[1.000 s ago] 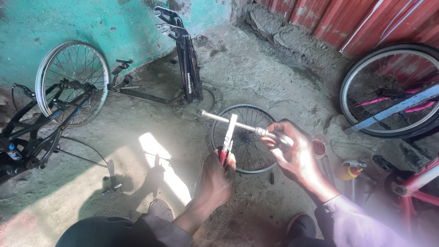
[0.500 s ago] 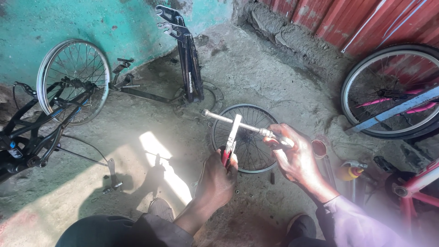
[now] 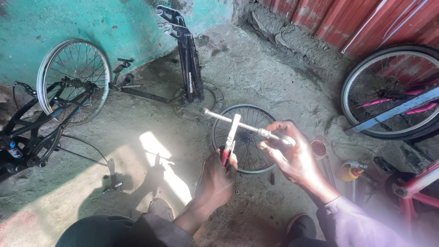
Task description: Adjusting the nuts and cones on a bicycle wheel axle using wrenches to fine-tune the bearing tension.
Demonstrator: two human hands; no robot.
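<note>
Head view: left fingers (image 3: pixel 227 161) clenched round red-handled pliers (image 3: pixel 229 139), right fingers (image 3: pixel 274 145) pinching axle (image 3: pixel 238 123).

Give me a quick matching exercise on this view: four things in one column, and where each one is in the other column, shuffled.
Things:
1. metal rod
2. small wheel
3. pliers
4. upturned black bike frame

Places:
A. flat on the concrete floor, under the hands
B. propped against the turquoise wall
C. end held in the right hand
D. red handles gripped by the left hand

Pairs: 1-C, 2-A, 3-D, 4-B
</note>
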